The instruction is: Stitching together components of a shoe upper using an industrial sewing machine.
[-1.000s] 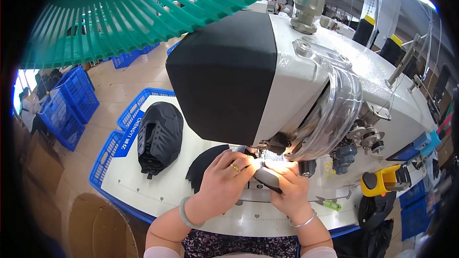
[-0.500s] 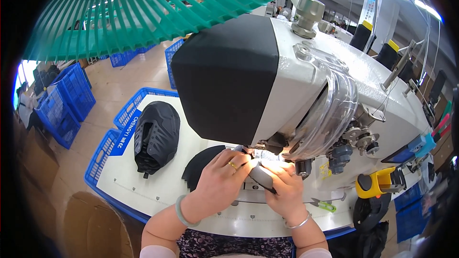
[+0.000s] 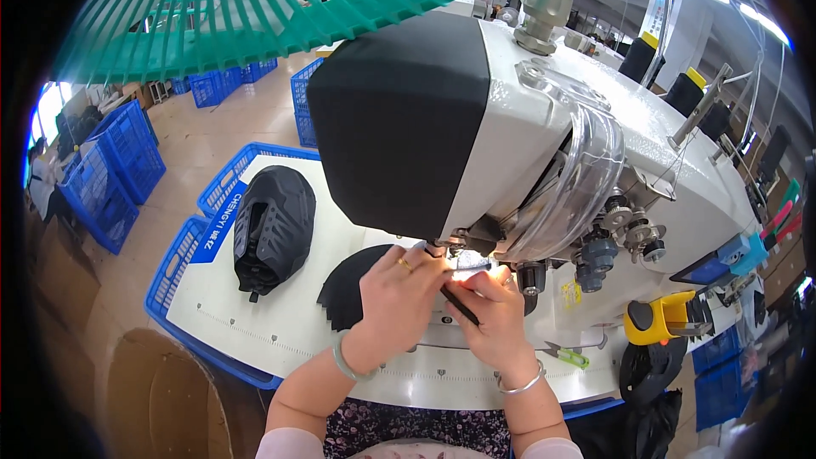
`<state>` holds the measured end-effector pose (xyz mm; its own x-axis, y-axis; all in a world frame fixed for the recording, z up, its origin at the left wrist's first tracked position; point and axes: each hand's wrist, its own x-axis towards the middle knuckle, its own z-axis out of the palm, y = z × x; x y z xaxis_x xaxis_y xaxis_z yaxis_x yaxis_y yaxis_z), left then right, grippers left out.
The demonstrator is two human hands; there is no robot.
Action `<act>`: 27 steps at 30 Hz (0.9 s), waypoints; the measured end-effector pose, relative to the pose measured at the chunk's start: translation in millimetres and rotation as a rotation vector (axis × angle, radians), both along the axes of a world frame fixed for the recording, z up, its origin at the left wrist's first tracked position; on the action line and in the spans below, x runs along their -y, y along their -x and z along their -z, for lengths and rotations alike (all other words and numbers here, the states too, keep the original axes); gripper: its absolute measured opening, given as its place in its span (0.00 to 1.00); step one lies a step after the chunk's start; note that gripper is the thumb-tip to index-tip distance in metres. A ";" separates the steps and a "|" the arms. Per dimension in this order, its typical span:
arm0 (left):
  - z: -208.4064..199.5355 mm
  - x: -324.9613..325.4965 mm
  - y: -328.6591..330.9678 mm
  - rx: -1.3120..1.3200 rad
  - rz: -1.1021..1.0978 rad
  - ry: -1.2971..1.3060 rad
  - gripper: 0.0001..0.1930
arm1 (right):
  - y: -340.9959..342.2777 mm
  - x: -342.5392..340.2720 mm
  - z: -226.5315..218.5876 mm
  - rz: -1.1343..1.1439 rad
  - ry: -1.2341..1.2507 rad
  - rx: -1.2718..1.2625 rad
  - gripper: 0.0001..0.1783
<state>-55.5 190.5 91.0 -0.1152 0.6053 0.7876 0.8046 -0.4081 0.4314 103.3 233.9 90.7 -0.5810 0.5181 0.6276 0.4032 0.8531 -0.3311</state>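
Under the head of a white and black sewing machine (image 3: 404, 132), my two hands hold a small dark fabric piece (image 3: 461, 305) close to the lit needle area. My left hand (image 3: 399, 296) has its fingers pressed together at the piece's left end, beside the presser foot (image 3: 455, 246). My right hand (image 3: 495, 320) pinches the piece from the right, thumb and forefinger near the light. Much of the piece is hidden behind the fingers. A fan of stacked black cut pieces (image 3: 347, 293) lies left of my left hand.
A black shoe upper (image 3: 274, 229) sits on the white table (image 3: 212, 316) at left, by a blue crate (image 3: 170, 268). Green-handled snips (image 3: 571, 358) and a yellow holder (image 3: 650, 323) stand right. A green slatted cover (image 3: 221, 42) hangs overhead; a cardboard box (image 3: 161, 391) stands lower left.
My right hand has turned the dark piece, so it shows as a narrower strip. Its fingers have drawn back slightly from the needle area. The whole view has shifted a little.
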 end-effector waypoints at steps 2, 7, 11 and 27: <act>1.7 5.9 0.0 -0.153 -0.036 -0.014 0.10 | -1.7 2.9 0.0 0.013 -0.071 0.035 0.17; 5.0 12.0 15.5 -0.363 0.020 -0.065 0.13 | -7.3 9.0 4.0 0.034 -0.115 0.057 0.18; 3.5 11.0 16.0 -0.383 0.062 -0.074 0.14 | -9.6 11.1 10.9 0.068 -0.298 0.103 0.16; -11.4 11.5 21.2 -0.427 0.107 0.023 0.15 | -8.8 9.0 12.5 0.085 -0.277 0.099 0.14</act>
<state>-76.7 179.0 102.4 0.2821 0.6139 0.7372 0.8662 -0.4934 0.0794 112.1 224.9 78.2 -0.6082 0.3846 0.6944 0.4958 0.8672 -0.0460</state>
